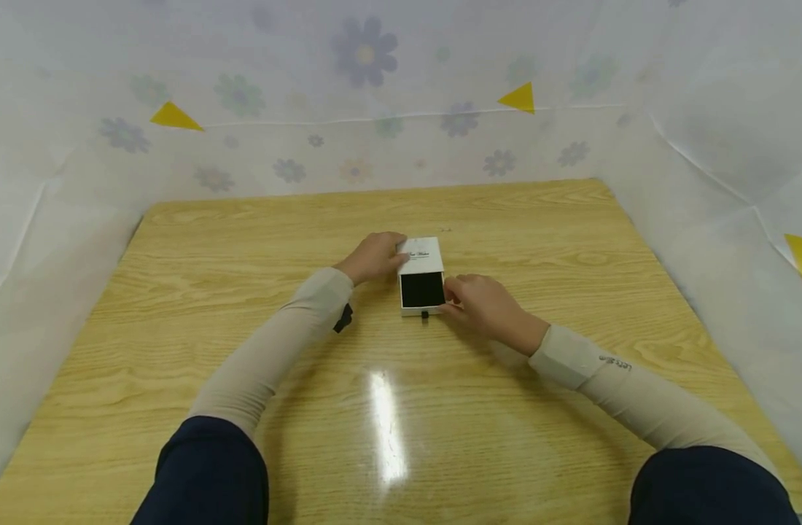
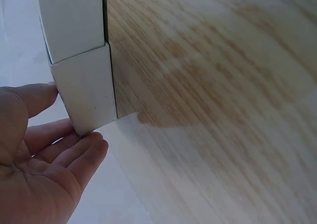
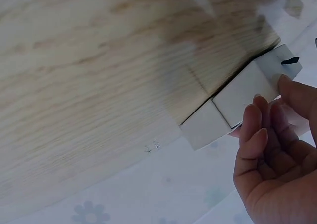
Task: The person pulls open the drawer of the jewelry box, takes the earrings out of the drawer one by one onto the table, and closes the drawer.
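Note:
A small white drawer box [image 1: 423,246] with dark script on its lid lies near the table's middle. Its drawer [image 1: 422,290] is pulled partway out toward me, showing a black inside, with a black pull tab [image 3: 290,61] on the front. My left hand [image 1: 373,257] holds the far left part of the outer sleeve, thumb on top and fingers at its far end. With thumb at the front face and fingertips along the side, my right hand [image 1: 486,305] pinches the drawer's near right corner. What lies deep in the drawer is too dark to tell.
The wood-grain table [image 1: 257,437] spreads around the box, with a glare streak in front. A flowered white curtain [image 1: 364,146] stands behind and at both sides, bearing several yellow triangles [image 1: 520,98]. A small dark object [image 1: 343,319] shows beneath my left wrist.

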Motion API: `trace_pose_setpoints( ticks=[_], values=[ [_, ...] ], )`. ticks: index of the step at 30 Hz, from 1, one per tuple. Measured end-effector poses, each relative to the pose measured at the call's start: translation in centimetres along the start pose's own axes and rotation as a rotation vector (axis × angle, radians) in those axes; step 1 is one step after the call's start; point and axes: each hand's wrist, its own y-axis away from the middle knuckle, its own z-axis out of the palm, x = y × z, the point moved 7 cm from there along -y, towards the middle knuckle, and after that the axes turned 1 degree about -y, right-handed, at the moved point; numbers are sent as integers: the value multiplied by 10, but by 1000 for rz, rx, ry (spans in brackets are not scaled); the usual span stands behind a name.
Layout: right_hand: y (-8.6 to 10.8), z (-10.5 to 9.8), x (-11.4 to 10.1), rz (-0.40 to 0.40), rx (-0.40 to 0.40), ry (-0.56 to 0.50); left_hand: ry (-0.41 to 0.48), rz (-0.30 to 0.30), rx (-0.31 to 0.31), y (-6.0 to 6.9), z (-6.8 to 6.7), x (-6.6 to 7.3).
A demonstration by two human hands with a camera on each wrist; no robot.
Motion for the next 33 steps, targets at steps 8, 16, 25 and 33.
trace_pose_setpoints(
  ticks=[8, 16, 25, 33],
  values=[
    [-2, 0, 3, -31, 35, 83, 45, -27, -17, 1, 2, -4],
    [-10, 5, 9, 17, 14, 80, 48, -58, -22, 1, 4, -7],
    [-17, 6, 15, 55, 24, 60, 14, -55, -30, 1, 6, -6],
    [-26, 7, 24, 87, 50, 45, 13, -34, -21, 1, 4, -5]
  ],
)
